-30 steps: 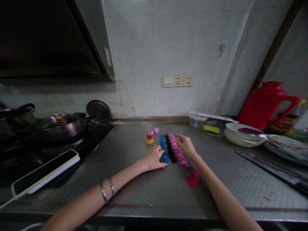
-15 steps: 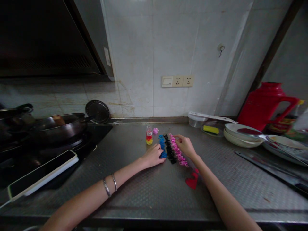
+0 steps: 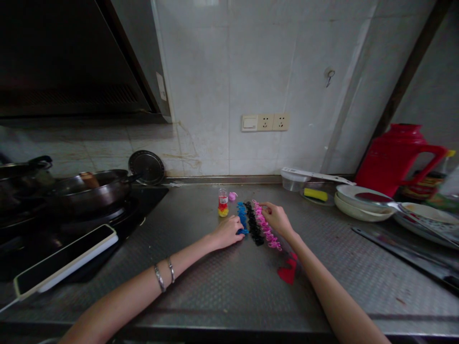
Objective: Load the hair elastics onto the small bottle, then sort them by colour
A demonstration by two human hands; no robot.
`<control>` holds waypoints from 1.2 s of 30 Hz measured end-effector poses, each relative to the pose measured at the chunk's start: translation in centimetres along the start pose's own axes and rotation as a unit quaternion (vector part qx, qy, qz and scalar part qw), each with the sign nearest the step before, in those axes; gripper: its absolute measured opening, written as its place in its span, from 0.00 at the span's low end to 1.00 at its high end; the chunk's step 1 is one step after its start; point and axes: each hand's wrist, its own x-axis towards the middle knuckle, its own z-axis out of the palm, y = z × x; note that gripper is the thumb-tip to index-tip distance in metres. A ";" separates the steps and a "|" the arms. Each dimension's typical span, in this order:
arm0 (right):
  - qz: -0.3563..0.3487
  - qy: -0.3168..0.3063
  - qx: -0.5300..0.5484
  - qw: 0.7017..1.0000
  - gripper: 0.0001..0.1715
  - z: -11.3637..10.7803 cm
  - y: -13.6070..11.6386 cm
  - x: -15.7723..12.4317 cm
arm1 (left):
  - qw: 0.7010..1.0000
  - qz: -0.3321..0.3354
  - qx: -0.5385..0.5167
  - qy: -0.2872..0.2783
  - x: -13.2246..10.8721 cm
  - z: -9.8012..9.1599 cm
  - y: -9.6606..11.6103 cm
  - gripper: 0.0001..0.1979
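Observation:
Three rows of small rubber bands lie side by side on the metal counter (image 3: 201, 291): blue rubber bands (image 3: 242, 210), black rubber bands (image 3: 253, 224) and pink rubber bands (image 3: 267, 230). My left hand (image 3: 226, 232) rests at the near end of the blue row, its fingers curled onto some of the bands and partly covering them. My right hand (image 3: 277, 217) has its fingertips closed at the upper right side of the pink row. Behind my left hand stands a small clear bottle (image 3: 223, 203) with red and yellow bands inside. A pink cap (image 3: 233, 196) sits beside it.
A clear bag with a red heart (image 3: 287, 273) lies near my right forearm. A phone (image 3: 66, 258) and a pan (image 3: 96, 191) are at the left. Toward the right are a yellow sponge (image 3: 315, 194), bowls (image 3: 362, 210), a long dark utensil (image 3: 398, 251) and a red thermos (image 3: 390, 160).
The left fingers have drawn in slightly at the near end of the blue row. My right hand stays by the pink row. The whole view has shifted a little.

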 end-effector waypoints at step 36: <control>0.002 -0.020 0.008 1.000 0.22 0.0 0.2 0.1 | 0.994 -0.041 -0.051 -0.084 6.4 -13.4 -9.9 0.12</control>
